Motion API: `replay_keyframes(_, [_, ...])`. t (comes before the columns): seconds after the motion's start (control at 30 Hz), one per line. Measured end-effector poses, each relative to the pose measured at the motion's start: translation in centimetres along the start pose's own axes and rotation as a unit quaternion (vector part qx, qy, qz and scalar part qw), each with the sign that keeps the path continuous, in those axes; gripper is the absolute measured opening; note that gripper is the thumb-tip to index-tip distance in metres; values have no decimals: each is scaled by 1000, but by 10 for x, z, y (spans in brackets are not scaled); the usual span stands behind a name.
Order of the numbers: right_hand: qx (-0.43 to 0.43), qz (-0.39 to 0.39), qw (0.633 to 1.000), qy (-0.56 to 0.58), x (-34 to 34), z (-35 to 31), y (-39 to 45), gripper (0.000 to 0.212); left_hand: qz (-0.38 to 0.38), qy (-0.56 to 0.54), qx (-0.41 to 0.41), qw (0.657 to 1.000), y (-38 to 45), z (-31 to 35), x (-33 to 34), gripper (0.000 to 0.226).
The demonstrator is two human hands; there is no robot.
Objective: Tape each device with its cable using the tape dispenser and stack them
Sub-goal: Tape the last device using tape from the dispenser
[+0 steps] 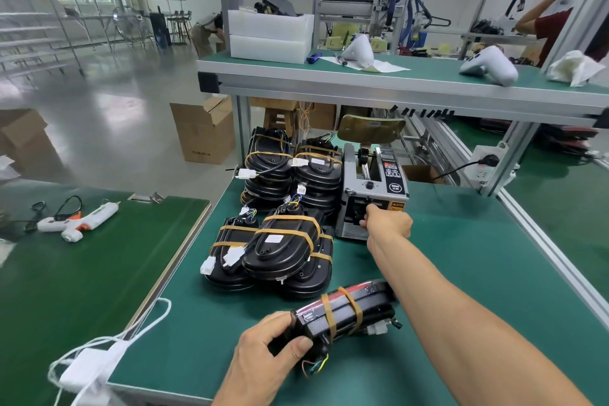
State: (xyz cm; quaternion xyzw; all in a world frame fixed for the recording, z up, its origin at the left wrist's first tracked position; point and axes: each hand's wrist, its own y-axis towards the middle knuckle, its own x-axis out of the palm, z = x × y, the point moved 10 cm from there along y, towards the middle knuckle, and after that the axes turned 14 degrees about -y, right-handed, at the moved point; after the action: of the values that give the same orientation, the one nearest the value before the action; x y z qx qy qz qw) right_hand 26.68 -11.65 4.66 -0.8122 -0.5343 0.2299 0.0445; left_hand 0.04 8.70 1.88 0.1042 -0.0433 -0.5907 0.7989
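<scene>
My left hand (263,353) grips the near end of a black and red device (349,310) lying on the green table (461,273); two brown tape bands wrap it and coloured wires stick out below. My right hand (389,222) reaches to the front slot of the grey tape dispenser (375,184), fingers curled at the outlet; whether they pinch a strip of tape is hidden. Left of the dispenser stand stacks of taped black devices (280,247), with further stacks (296,168) behind, white connectors hanging from them.
A white glue gun (79,221) lies on the left table. White cord and a white packet (89,362) lie at the near left edge. An upper shelf (362,76) carries white housings and foam boxes. Cardboard boxes stand on the floor; people work in the background.
</scene>
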Motion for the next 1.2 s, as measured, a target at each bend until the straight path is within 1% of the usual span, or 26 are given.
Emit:
replay_keyframes(0.07, [1,-12,1000,3,0,0,-3,13,-2,0,-4,1000,0,-2,1,54])
replay_keyframes(0.1, [0,-32,999,2,1,-1,-6,13,-2,-1,-5,1000,0,-2,1,53])
replay_keyframes(0.2, [-6,-141,990,-13,2,-5,-27,7,3,-5,-8,1000,0,-1,1,48])
replay_keyframes(0.23, [-27,-173,984,-32,-2,-7,-39,8,4,-7,-10,1000,0,-1,1,47])
replay_keyframes(0.27, [-65,-198,976,-58,-10,-10,-53,13,4,-8,-12,1000,-1,-1,1,47])
replay_keyframes(0.33, [-179,-229,952,-102,-32,-19,-93,23,3,-4,-12,1000,-1,-3,1,46])
replay_keyframes(0.4, [-277,-237,922,-127,-58,-19,-142,15,4,1,-14,1000,-1,-5,1,43])
replay_keyframes(0.43, [-314,-223,912,-142,-71,-16,-162,13,4,-1,-16,1000,-1,-6,0,43])
replay_keyframes(0.47, [-348,-210,901,-148,-79,-12,-178,13,4,-3,-17,1000,-1,-6,1,46])
replay_keyframes(0.5, [-372,-204,891,-164,-81,-8,-192,9,3,-3,-17,1000,-2,-6,1,49])
replay_keyframes(0.53, [-385,-213,880,-176,-79,-2,-203,2,3,-4,-17,1000,-2,-6,1,50])
replay_keyframes(0.6, [-386,-240,864,-216,-68,12,-215,13,4,-6,-15,1000,-2,-3,1,46])
replay_keyframes(0.67, [-377,-244,860,-241,-62,20,-217,18,5,-5,-16,1000,-2,-1,1,38])
replay_keyframes(0.73, [-376,-246,857,-252,-58,21,-216,23,7,-4,-17,1000,-3,-1,1,37])
replay_keyframes(0.87, [-381,-254,849,-264,-56,19,-219,22,4,-6,-21,1000,-2,-2,2,35])
replay_keyframes(1.03, [-376,-250,848,-278,-56,20,-219,20,-1,-15,-21,1000,-3,-3,2,50])
replay_keyframes(1.2, [-373,-228,849,-296,-55,21,-219,21,1,-22,-23,999,-3,-1,2,51])
